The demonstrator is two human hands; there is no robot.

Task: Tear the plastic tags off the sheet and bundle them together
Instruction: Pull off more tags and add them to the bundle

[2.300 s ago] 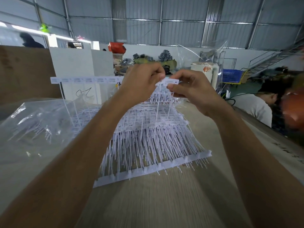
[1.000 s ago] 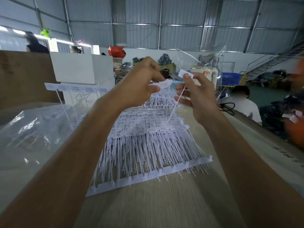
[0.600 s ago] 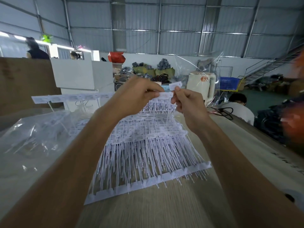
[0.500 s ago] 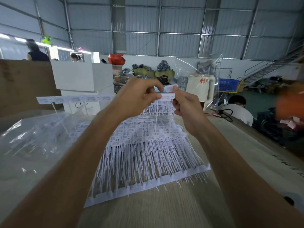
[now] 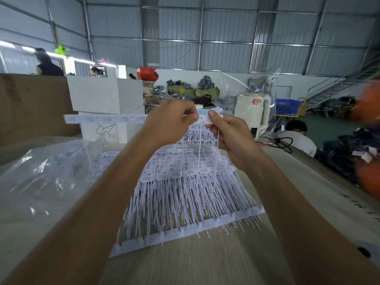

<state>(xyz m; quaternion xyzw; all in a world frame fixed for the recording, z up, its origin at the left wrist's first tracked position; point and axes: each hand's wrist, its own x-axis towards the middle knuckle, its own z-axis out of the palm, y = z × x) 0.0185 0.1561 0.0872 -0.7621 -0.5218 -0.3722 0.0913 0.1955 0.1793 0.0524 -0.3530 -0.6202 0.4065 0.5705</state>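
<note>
I hold up a long white strip of plastic tags point(image 5: 107, 119) at chest height; it runs out to the left past my left hand point(image 5: 170, 124), which pinches it. My right hand point(image 5: 230, 134) pinches the end tag point(image 5: 205, 120) of that strip between thumb and forefinger and also holds a few loose tags whose thin tails point(image 5: 216, 149) hang down. Below lies a big stack of tag sheets point(image 5: 185, 194) on the wooden table point(image 5: 185, 264), its tails fanned toward me.
A clear plastic bag point(image 5: 47, 182) with more tags lies left of the stack. White boxes point(image 5: 102, 97) and brown cardboard point(image 5: 30, 108) stand behind. A seated person point(image 5: 298, 134) is beyond the table's right edge. Orange blurred shapes point(image 5: 368, 175) are at far right.
My right hand pulled one tag free and lifted it up to the right, then came back to the strip. Both hands now meet again at the strip's right end.
</note>
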